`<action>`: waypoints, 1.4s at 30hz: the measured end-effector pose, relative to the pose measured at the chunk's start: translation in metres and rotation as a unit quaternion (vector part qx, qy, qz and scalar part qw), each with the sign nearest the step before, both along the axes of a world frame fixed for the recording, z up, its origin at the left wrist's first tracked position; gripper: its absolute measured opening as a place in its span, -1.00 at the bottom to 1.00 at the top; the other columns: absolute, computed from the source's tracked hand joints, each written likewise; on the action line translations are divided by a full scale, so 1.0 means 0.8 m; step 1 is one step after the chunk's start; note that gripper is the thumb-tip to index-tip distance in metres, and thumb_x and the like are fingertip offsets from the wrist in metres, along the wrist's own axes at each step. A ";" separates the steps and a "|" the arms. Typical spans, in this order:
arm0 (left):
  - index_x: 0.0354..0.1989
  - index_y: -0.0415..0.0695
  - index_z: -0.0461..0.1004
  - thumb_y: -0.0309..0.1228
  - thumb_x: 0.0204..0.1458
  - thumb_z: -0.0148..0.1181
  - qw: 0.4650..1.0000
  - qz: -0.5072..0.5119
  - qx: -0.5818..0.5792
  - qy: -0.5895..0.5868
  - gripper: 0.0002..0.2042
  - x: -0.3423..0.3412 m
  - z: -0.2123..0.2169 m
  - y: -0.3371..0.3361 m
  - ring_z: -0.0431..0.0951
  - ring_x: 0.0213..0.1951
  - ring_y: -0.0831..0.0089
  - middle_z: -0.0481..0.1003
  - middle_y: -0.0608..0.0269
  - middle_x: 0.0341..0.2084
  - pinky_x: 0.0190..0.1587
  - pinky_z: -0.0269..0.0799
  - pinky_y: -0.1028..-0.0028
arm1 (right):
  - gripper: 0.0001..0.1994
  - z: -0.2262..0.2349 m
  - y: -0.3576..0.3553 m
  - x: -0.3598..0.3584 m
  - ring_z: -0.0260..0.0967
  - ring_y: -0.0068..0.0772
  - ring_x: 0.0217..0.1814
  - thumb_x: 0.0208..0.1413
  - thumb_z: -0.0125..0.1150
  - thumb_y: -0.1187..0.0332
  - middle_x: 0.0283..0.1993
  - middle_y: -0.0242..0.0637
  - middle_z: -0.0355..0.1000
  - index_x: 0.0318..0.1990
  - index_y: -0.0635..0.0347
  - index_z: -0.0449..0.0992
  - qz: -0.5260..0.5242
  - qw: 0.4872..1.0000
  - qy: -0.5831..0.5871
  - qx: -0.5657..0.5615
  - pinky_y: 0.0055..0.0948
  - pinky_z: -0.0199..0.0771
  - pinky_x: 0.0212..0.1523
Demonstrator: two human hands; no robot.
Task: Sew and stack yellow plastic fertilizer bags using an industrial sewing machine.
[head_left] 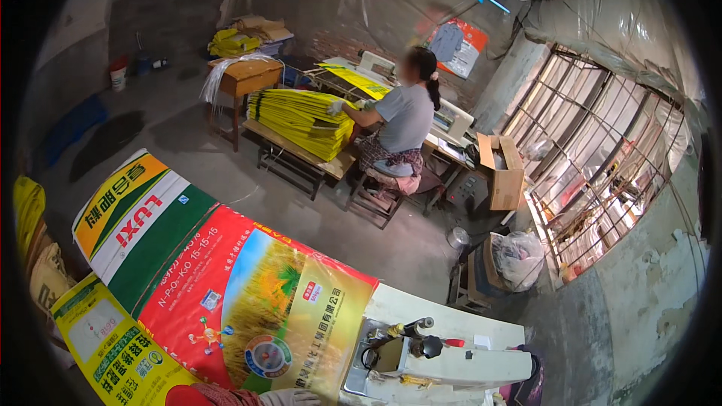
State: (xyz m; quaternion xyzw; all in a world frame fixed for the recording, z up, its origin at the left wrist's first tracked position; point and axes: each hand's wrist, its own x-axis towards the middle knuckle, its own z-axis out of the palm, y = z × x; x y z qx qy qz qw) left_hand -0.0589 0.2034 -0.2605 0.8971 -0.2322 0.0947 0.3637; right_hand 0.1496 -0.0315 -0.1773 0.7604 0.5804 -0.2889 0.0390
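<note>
At the lower edge my left hand (pixel 289 397), in a pale work glove, rests on a printed woven sack, its fingers pointing toward a sewing machine; the frame cuts off part of the hand. Its fingers look stretched out flat. A red and patterned sleeve (pixel 226 393) leads to it. The large sack (pixel 180 263), red, green, yellow and white, spreads across the table and over its far left. Under its left side lies a yellow printed sack (pixel 113 338). Beside the sack, to the right, stands the white sewing machine (pixel 451 365) with a dark knob. My right hand is out of view.
Across the room a seated person (pixel 402 113) in gloves handles a stack of yellow sacks (pixel 301 116) on a low bench. A wooden stool (pixel 248 75) stands beside it. Cardboard box (pixel 505 173), bagged items (pixel 517 259) and a barred window (pixel 602 158) are at right.
</note>
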 end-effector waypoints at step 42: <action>-0.05 -0.19 0.34 -0.14 -0.09 0.03 0.774 0.491 0.342 0.206 -0.54 0.162 0.025 -0.454 0.19 0.11 0.00 0.25 -0.06 0.04 0.16 0.07 0.15 | -0.64 -0.052 -0.456 0.061 0.23 -0.13 0.08 -0.01 -0.12 0.20 0.00 -0.14 0.34 -0.10 0.10 0.46 -0.223 0.957 0.024 0.186 -0.12 0.23 0.02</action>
